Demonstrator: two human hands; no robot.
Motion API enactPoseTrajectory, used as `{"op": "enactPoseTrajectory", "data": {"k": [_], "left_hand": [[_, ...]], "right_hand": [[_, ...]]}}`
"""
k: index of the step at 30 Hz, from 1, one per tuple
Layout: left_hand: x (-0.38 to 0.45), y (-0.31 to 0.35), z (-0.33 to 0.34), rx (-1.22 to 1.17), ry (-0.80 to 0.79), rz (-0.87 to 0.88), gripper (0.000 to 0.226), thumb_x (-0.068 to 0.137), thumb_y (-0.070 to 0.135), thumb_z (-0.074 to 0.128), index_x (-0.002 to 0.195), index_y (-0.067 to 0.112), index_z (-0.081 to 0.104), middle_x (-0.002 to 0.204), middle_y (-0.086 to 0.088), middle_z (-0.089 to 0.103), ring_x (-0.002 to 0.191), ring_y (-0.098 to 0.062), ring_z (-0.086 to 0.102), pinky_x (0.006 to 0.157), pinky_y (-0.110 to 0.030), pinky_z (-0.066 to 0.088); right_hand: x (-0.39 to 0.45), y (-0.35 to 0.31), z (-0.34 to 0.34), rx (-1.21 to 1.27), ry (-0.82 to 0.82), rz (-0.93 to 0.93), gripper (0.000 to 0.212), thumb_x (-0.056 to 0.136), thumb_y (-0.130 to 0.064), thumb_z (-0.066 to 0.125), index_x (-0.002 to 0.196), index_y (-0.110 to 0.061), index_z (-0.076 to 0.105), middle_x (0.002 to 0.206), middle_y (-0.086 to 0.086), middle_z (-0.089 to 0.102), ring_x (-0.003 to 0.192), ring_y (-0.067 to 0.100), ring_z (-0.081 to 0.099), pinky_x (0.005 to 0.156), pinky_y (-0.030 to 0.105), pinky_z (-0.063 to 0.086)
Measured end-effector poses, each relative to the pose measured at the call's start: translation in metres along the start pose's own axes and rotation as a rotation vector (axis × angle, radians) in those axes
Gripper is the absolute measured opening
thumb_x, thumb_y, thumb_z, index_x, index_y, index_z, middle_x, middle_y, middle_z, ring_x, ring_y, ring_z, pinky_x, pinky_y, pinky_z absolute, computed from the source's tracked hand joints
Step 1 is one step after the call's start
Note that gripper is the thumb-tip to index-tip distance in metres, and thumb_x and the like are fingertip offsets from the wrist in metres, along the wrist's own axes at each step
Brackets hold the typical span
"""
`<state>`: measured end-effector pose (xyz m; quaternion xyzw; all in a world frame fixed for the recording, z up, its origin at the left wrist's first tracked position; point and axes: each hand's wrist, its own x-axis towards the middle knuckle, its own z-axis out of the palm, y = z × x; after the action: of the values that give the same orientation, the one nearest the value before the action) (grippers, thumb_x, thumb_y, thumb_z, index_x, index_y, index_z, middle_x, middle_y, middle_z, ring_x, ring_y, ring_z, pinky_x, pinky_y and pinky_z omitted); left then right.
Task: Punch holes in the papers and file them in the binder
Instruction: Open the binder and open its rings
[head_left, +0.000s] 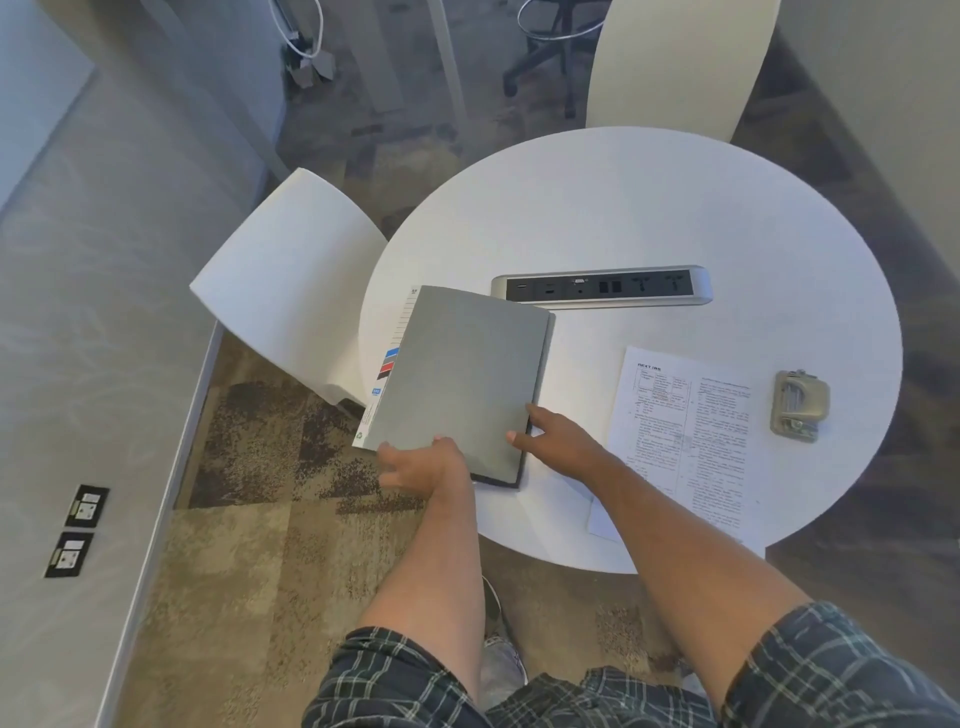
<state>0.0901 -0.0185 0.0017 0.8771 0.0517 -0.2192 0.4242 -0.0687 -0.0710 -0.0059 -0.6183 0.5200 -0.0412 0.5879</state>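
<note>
A round white table stood on mottled brown-and-grey carpet, a power strip set into its middle. White chairs sat at its far and left edges. Floor sockets lay by a grey wall.

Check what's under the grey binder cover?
Under the closed grey binder, a white index sheet with coloured tabs pokes out at its left edge. Rings and other contents are covered. Beneath lies the round white table.
</note>
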Motion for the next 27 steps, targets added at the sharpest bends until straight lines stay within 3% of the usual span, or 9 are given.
{"op": "enactPoseTrajectory", "data": {"k": [3,6,11,17,21,22,24,26,27], "left_hand": [[-0.005,0.003,-0.005,-0.121,-0.033,-0.092,0.078,0.089,0.003,0.069,0.153,0.018,0.027,0.14,-0.022,0.053,0.116,-0.041,0.062,0.094,-0.043,0.057],[-0.01,0.004,-0.01,-0.198,-0.05,-0.128,0.073,0.091,0.001,0.059,0.155,0.019,0.028,0.133,-0.015,0.061,0.112,-0.037,0.065,0.092,-0.039,0.055],[-0.011,0.009,-0.015,-0.196,-0.089,-0.13,0.061,0.084,0.003,0.051,0.144,0.015,0.051,0.125,-0.007,0.07,0.107,-0.032,0.068,0.095,-0.044,0.058],[-0.024,0.006,-0.026,-0.189,-0.08,-0.133,0.035,0.087,0.006,0.05,0.119,0.007,0.062,0.107,-0.008,0.069,0.092,-0.031,0.063,0.077,-0.034,0.051],[-0.039,0.007,-0.032,-0.267,-0.043,-0.186,0.004,0.09,0.003,0.054,0.09,0.007,0.054,0.072,0.0,0.052,0.078,-0.026,0.052,0.073,-0.031,0.042],[-0.042,0.007,-0.035,-0.315,-0.04,-0.206,0.01,0.089,0.004,0.056,0.081,0.007,0.052,0.069,0.0,0.049,0.073,-0.025,0.05,0.07,-0.032,0.041],[-0.042,0.001,-0.039,-0.358,-0.037,-0.224,0.018,0.084,0.005,0.056,0.068,0.008,0.048,0.07,-0.005,0.052,0.065,-0.024,0.048,0.06,-0.031,0.039],[-0.039,-0.006,-0.04,-0.411,-0.05,-0.26,0.008,0.078,0.003,0.053,0.07,0.006,0.055,0.074,-0.009,0.058,0.06,-0.025,0.047,0.051,-0.028,0.033],[-0.036,-0.01,-0.041,-0.435,-0.052,-0.271,0.008,0.076,0.003,0.051,0.072,0.006,0.057,0.073,-0.008,0.058,0.056,-0.024,0.046,0.048,-0.026,0.031]], "right_hand": [[0.0,0.006,-0.008,0.104,-0.013,0.014,0.075,0.097,-0.043,0.065,0.16,-0.022,0.03,0.154,-0.001,0.049,0.139,0.021,0.049,0.115,0.035,0.036],[0.001,0.013,-0.016,0.174,0.084,0.077,0.06,0.102,-0.042,0.053,0.156,-0.022,0.036,0.142,0.004,0.06,0.123,0.023,0.061,0.113,0.043,0.042],[-0.007,0.024,-0.027,0.123,0.183,0.138,0.054,0.104,-0.037,0.05,0.154,-0.019,0.038,0.138,0.004,0.061,0.123,0.024,0.06,0.11,0.038,0.041],[-0.011,0.032,-0.028,0.159,0.193,0.194,0.071,0.095,-0.044,0.063,0.153,-0.014,0.036,0.134,0.004,0.063,0.124,0.029,0.061,0.111,0.047,0.043],[-0.006,0.046,-0.031,0.257,0.273,0.252,0.082,0.085,-0.045,0.073,0.151,-0.014,0.037,0.141,0.012,0.058,0.123,0.032,0.062,0.106,0.05,0.049],[-0.007,0.048,-0.033,0.279,0.287,0.267,0.081,0.085,-0.041,0.075,0.15,-0.011,0.038,0.142,0.013,0.056,0.122,0.032,0.062,0.105,0.05,0.05],[-0.011,0.05,-0.037,0.297,0.299,0.3,0.063,0.088,-0.031,0.076,0.138,-0.003,0.05,0.131,0.017,0.061,0.111,0.032,0.066,0.099,0.048,0.054],[-0.016,0.051,-0.042,0.313,0.315,0.319,0.023,0.09,-0.02,0.074,0.102,-0.003,0.063,0.108,0.021,0.068,0.088,0.029,0.067,0.082,0.04,0.058],[-0.016,0.052,-0.044,0.313,0.314,0.326,0.015,0.091,-0.015,0.071,0.087,-0.005,0.062,0.098,0.02,0.068,0.078,0.027,0.065,0.072,0.035,0.055]]}}
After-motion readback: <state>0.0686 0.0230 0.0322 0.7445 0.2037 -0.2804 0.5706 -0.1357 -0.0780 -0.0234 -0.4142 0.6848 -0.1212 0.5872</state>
